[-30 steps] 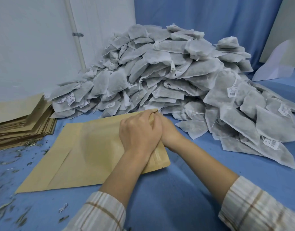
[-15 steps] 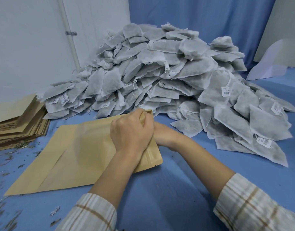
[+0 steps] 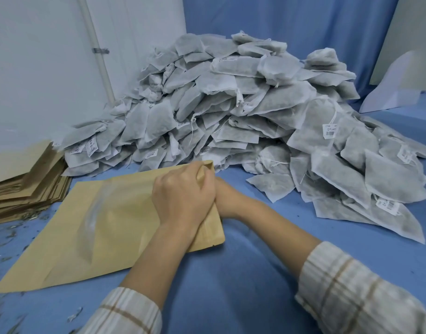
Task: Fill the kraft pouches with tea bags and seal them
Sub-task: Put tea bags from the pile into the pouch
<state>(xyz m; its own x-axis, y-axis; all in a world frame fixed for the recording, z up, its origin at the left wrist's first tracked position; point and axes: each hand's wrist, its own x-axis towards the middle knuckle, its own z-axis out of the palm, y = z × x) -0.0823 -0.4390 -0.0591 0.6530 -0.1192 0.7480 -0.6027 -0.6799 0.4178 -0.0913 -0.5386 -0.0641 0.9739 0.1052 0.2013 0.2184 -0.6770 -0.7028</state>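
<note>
Flat kraft pouch (image 3: 106,227) lay on the blue cloth-covered bench (image 3: 243,273), near its front edge. The left hand (image 3: 183,196) curled its fingers around the pouch's far corner. The right hand (image 3: 227,198) sat mostly hidden behind it, finger state unclear. Grey, fibrous tea bags (image 3: 243,104) heaped behind; flat pouches (image 3: 24,186) stacked at the left edge.

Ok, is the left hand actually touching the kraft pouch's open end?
Touching. The head view shows the left hand lying on the kraft pouch, its fingers curled over the top edge near the far corner, with no gap visible.
</note>
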